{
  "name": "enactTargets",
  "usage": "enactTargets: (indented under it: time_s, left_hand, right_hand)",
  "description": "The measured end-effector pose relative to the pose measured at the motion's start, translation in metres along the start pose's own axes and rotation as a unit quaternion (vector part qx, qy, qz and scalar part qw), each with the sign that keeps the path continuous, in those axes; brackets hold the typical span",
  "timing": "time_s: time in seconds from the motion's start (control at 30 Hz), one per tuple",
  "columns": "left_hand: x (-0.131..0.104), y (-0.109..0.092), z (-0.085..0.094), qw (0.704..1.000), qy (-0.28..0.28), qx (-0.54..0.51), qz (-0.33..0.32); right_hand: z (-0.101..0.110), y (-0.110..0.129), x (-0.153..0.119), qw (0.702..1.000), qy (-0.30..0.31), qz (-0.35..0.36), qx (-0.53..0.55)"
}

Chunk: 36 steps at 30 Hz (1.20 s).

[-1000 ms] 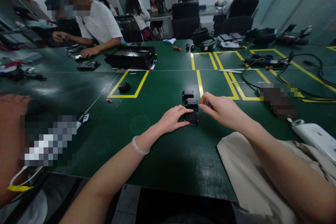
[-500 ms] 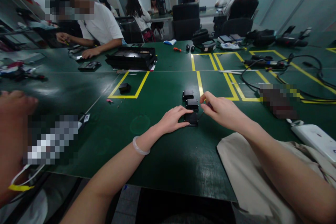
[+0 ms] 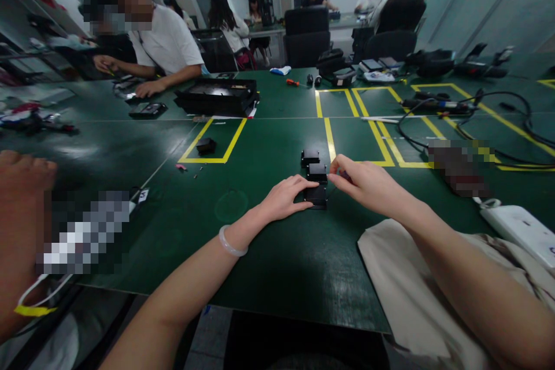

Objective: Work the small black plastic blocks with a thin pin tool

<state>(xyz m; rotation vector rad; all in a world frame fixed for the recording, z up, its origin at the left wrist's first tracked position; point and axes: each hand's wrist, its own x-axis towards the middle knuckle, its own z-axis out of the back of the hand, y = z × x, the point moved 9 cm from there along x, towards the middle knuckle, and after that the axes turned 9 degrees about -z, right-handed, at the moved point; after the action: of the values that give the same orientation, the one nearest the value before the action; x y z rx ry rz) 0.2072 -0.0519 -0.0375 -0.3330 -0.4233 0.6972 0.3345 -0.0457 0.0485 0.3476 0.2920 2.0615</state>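
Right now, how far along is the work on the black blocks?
Done: perhaps the two rear blocks, which look whole, though I can't confirm. In hand: the left hand holds the nearest block; the right hand pinches what looks like a thin tool beside it. Left: possibly the lone block inside the yellow tape, away from both hands.

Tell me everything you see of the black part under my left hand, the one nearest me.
The black part looks like a small, dark, boxy piece, perhaps plastic or metal, with tiny bright spots near its edges, too small to identify. It sits on the green table, closest in a staggered line of three. The left hand has its thumb and a finger at its near and far edges, partly covering it. Its underside is hidden.
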Motion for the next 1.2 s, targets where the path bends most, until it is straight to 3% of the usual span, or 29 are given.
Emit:
enactTargets:
  time_s: [1.2]
  left_hand:
    - [-0.0007,0.0004,-0.0002,1.000,0.001,0.007,0.002]
  right_hand:
    - [-0.0006,0.0005,-0.0001,1.000,0.012,0.001,-0.003]
